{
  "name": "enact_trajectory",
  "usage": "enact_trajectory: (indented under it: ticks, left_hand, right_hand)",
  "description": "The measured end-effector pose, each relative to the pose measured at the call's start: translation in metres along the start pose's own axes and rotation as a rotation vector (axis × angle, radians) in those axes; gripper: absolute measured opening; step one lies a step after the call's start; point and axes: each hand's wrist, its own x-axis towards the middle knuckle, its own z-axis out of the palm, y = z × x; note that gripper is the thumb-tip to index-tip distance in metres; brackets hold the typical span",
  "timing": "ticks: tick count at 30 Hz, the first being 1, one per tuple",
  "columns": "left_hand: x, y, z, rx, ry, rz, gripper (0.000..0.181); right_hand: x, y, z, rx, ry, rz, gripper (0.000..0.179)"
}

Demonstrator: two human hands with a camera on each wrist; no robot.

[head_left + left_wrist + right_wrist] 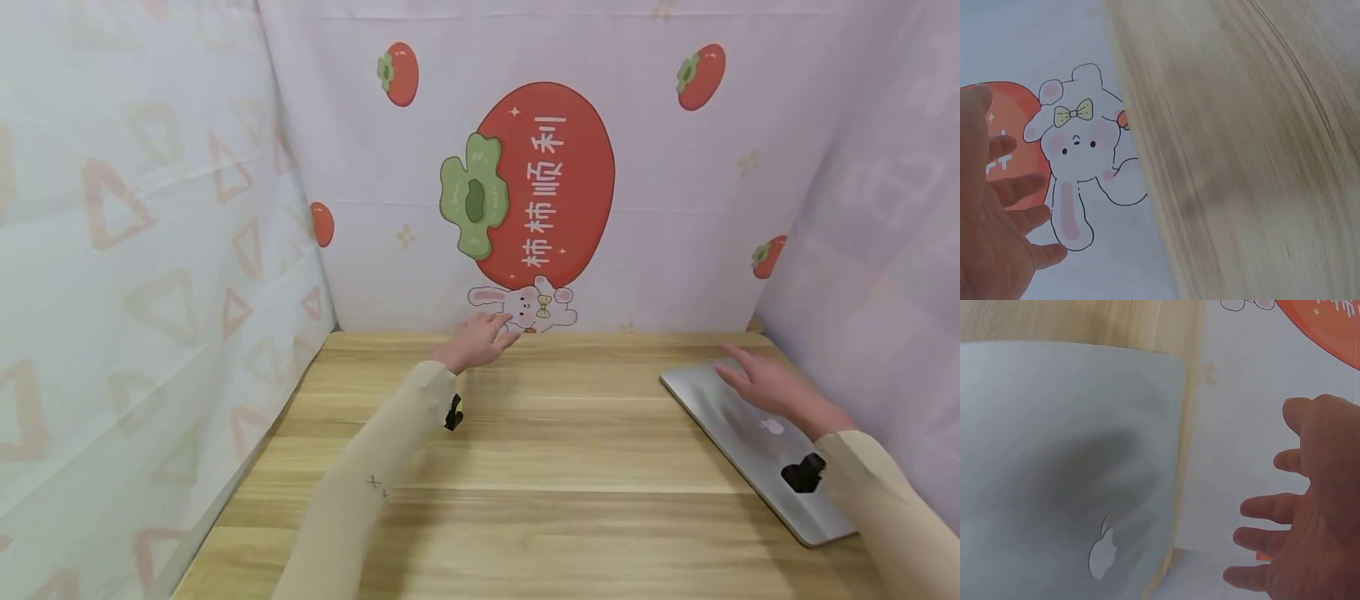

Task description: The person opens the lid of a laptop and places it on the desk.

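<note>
Laptop, closed, lies at three o'clock on the table, its long edge running roughly eleven to five. The right hand, nearer, hovers above it, empty, fingers apart; the left hand, empty, fingers apart, is at the laptop's ten. Cloth wall borders three o'clock.

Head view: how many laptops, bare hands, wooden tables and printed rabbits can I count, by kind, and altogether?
Silver laptop: 1
Left hand plus right hand: 2
Wooden table: 1
Printed rabbit: 1
Total: 5
</note>
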Motion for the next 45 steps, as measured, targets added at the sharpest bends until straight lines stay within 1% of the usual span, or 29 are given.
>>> enact_trajectory:
  ticks: [3, 6, 11, 15, 17, 20, 23, 26, 29, 31, 36, 39, 42, 45]
  left_hand:
    - [0.006, 0.009, 0.005, 0.0, 0.006, 0.011, 0.065]
    - [0.012, 0.019, 0.01, -0.021, 0.004, 0.026, 0.065]
    - [0.019, 0.038, 0.018, -0.073, -0.008, 0.057, 0.062]
    - [0.025, 0.052, 0.027, -0.082, -0.02, 0.088, 0.063]
    - [0.028, 0.06, 0.032, -0.089, -0.028, 0.106, 0.062]
    - [0.031, 0.072, 0.04, -0.106, -0.039, 0.116, 0.061]
    - [0.034, 0.083, 0.049, -0.136, -0.057, 0.119, 0.062]
    - [0.037, 0.093, 0.056, -0.154, -0.073, 0.123, 0.064]
    - [0.039, 0.104, 0.061, -0.187, -0.086, 0.127, 0.064]
    - [0.039, 0.111, 0.064, -0.204, -0.091, 0.132, 0.063]
    - [0.042, 0.127, 0.07, -0.201, -0.067, 0.161, 0.061]
    - [0.044, 0.135, 0.077, -0.195, -0.05, 0.189, 0.06]
    - [0.045, 0.14, 0.084, -0.22, -0.043, 0.202, 0.06]
    - [0.046, 0.147, 0.087, -0.241, -0.036, 0.208, 0.059]
  right_hand:
    - [-0.005, 0.006, 0.002, 0.005, 0.023, 0.003, 0.068]
    - [-0.012, 0.013, 0.004, 0.023, 0.033, 0.012, 0.068]
    - [-0.023, 0.017, 0.008, 0.053, 0.016, 0.044, 0.071]
    - [-0.03, 0.02, 0.01, 0.063, 0.016, 0.058, 0.071]
    - [-0.034, 0.024, 0.012, 0.064, 0.014, 0.066, 0.071]
    - [-0.037, 0.033, 0.017, 0.076, 0.003, 0.09, 0.072]
    - [-0.041, 0.042, 0.021, 0.101, 0.008, 0.101, 0.073]
    - [-0.047, 0.05, 0.024, 0.125, 0.043, 0.093, 0.069]
    - [-0.055, 0.056, 0.025, 0.131, 0.054, 0.095, 0.067]
    - [-0.06, 0.06, 0.026, 0.115, 0.04, 0.119, 0.068]
    - [-0.064, 0.066, 0.023, 0.079, -0.001, 0.182, 0.071]
    - [-0.065, 0.068, 0.021, 0.07, -0.015, 0.191, 0.071]
    - [-0.066, 0.071, 0.022, 0.065, -0.025, 0.195, 0.07]
    - [-0.067, 0.075, 0.024, 0.043, -0.021, 0.196, 0.069]
